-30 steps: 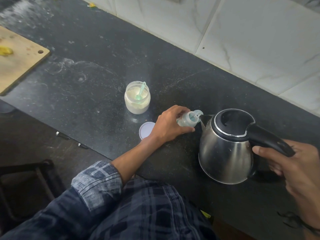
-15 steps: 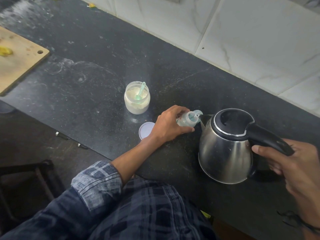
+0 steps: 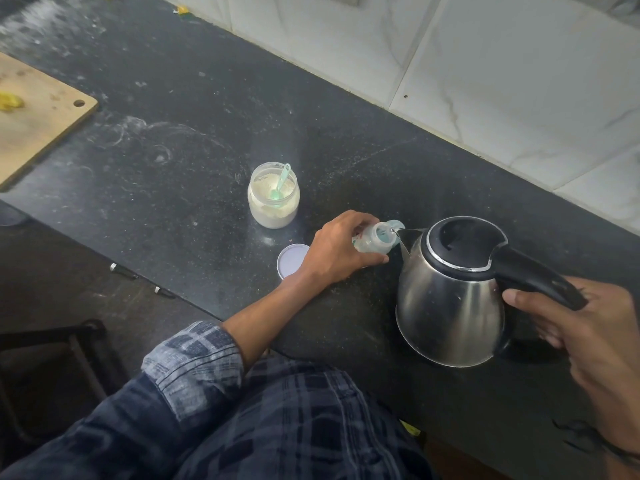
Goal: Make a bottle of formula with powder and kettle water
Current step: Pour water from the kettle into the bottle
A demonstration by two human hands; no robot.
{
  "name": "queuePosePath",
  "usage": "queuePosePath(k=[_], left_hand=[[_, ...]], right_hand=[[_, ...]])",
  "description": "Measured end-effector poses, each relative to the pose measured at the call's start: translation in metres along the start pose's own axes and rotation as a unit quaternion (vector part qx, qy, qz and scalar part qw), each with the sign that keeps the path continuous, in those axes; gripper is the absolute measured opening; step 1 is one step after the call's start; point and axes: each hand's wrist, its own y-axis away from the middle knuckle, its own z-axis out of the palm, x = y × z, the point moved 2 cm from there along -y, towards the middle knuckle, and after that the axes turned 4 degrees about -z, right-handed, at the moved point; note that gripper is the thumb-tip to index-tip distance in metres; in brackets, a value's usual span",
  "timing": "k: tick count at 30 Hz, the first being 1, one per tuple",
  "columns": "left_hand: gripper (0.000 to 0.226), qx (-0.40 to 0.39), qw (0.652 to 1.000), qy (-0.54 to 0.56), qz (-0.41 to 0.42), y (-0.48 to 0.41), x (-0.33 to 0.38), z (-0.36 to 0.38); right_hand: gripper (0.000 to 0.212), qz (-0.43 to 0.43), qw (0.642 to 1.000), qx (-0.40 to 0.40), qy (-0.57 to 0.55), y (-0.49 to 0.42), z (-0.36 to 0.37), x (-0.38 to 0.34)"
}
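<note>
Pouring time. The left hand [image 3: 341, 249] has its fingers and thumb curled round the bottle [image 3: 375, 239], holding it low over the table [image 3: 207, 116], between the lid [image 3: 292, 261] and the kettle [image 3: 450, 306]. The bottle leans with its open mouth turned toward the spout. Whether its base sits on the table I cannot tell; the hand hides it.

The right hand [image 3: 588, 334] is wrapped round the kettle's black handle, thumb on top. The kettle is tipped forward, and its spout tip is right at the bottle's rim. A thin thread of water seems to run between them, though it is too fine to be sure.

That mouth is narrow, so the job calls for a slow, small tilt from the right wrist, a trickle and not a gush. The spout wants to sit just over the opening, not off to one side. The left fingers lie close below the neck; if the water is hot, a splash would land right on them. Holding the bottle steady matters more than speed, and I'd ease the kettle back early, since the level inside can't be read from up here.

The jar [image 3: 273, 199] of powder waits just behind the left hand, uncovered, with the green scoop [image 3: 280, 181] standing in it.
</note>
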Motion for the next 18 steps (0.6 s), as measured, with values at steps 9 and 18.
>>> queuePosePath(k=[9,18], left_hand=[[0.060,0.005,1.000,0.006,0.001,0.0002,0.0009,0.0009],[0.060,0.001,1.000,0.000,-0.001,0.0010,0.0013,0.0002]], right_hand=[[0.031,-0.004,1.000,0.008,0.012,-0.0011,-0.0009,0.0019],[0.032,-0.002,1.000,0.008,0.010,0.0008,-0.0010,-0.0001]])
